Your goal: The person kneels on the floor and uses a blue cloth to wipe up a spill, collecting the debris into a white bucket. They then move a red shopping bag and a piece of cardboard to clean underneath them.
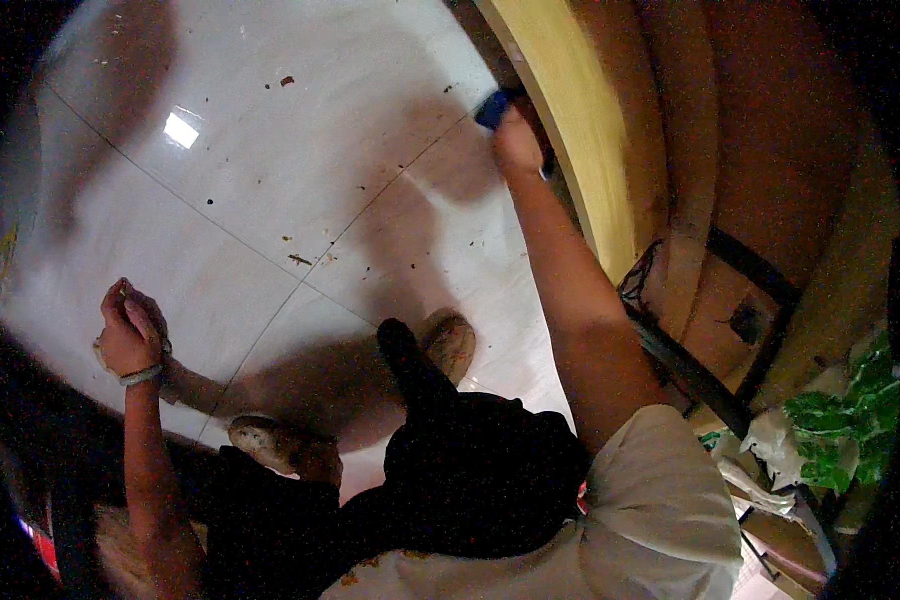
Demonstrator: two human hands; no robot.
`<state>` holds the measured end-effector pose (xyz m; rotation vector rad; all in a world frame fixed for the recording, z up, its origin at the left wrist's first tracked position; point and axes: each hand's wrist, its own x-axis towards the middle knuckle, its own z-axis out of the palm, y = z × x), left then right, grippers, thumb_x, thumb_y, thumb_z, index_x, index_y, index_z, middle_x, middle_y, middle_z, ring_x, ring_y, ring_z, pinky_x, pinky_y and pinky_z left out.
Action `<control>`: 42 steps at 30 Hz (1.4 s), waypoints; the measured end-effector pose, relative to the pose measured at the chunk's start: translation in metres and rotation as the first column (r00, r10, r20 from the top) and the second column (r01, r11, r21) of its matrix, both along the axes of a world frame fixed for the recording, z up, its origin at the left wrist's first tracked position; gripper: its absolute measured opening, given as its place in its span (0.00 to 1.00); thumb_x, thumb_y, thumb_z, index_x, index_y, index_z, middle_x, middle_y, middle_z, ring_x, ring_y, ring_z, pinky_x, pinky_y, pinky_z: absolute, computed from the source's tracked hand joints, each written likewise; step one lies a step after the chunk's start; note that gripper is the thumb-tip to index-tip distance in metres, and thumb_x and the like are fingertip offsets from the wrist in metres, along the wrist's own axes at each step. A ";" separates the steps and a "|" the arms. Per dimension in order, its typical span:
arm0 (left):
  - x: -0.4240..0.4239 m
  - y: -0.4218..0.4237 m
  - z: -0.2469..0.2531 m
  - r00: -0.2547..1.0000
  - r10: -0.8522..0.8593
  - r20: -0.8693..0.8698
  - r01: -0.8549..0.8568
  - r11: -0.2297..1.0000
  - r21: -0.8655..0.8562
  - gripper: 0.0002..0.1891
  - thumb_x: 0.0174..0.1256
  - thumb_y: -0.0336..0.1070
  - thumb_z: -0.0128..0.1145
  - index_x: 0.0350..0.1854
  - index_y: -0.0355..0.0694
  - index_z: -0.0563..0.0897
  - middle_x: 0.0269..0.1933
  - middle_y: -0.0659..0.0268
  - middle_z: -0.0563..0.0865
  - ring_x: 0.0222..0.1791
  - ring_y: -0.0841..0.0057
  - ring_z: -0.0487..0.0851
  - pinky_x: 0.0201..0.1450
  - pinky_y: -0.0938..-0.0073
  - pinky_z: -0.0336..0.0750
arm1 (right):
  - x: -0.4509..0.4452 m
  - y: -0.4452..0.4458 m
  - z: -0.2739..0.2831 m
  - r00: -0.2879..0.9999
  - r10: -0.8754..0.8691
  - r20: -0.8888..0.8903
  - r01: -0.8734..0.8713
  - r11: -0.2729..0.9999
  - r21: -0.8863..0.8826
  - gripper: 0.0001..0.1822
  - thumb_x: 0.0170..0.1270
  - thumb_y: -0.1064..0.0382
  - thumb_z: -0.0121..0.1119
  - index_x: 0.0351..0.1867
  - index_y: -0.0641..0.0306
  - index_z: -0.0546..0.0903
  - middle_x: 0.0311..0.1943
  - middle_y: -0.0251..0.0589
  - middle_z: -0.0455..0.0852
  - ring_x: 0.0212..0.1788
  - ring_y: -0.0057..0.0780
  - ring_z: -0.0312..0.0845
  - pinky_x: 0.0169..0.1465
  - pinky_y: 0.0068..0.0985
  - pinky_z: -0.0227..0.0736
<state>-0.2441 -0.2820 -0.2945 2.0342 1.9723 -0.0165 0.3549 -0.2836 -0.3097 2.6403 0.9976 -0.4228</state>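
Observation:
My right hand (519, 146) reaches far out beside the yellow edge of a wooden piece of furniture (570, 97). It grips a dark blue object (493, 109), too small and blurred to name more exactly. My left hand (131, 330) is at the left, above the tiled floor (270, 165), with a band on its wrist. Its fingers are curled together, and whether anything small is between them cannot be made out. Dark crumbs and a brownish scrap (299, 259) lie scattered on the white tiles between my hands.
My feet show below, one at the middle (451, 346) and one further left (259, 441). A dark metal frame (690, 367) stands at the right under the furniture. Beside it are green plastic packaging (832, 435) and whitish plastic (772, 450). Shadows cross the floor.

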 end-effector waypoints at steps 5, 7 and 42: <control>0.004 0.000 0.002 0.999 0.035 0.006 -0.035 0.999 0.012 0.21 0.71 0.48 0.42 0.59 0.44 0.72 0.42 0.54 0.87 0.36 0.54 0.86 0.36 0.56 0.79 | 0.071 -0.077 -0.023 0.987 -0.148 0.067 0.160 0.960 -0.232 0.24 0.71 0.51 0.34 0.48 0.64 0.80 0.48 0.55 0.83 0.50 0.54 0.79 0.54 0.44 0.73; 0.005 0.002 0.002 0.999 0.040 -0.035 -0.040 0.999 -0.008 0.20 0.71 0.48 0.43 0.59 0.44 0.72 0.42 0.54 0.87 0.36 0.53 0.86 0.36 0.56 0.79 | 0.038 -0.055 -0.014 0.985 -0.161 0.062 0.171 0.964 -0.205 0.25 0.71 0.50 0.34 0.48 0.64 0.81 0.47 0.54 0.83 0.49 0.53 0.80 0.53 0.44 0.73; 0.006 0.009 0.004 0.998 0.018 -0.067 -0.019 1.000 -0.025 0.20 0.70 0.48 0.45 0.59 0.44 0.71 0.41 0.56 0.87 0.32 0.54 0.86 0.32 0.58 0.79 | 0.080 -0.029 -0.044 0.854 -0.385 -0.352 0.465 0.867 0.181 0.33 0.68 0.39 0.40 0.61 0.63 0.73 0.62 0.52 0.74 0.61 0.44 0.71 0.62 0.42 0.63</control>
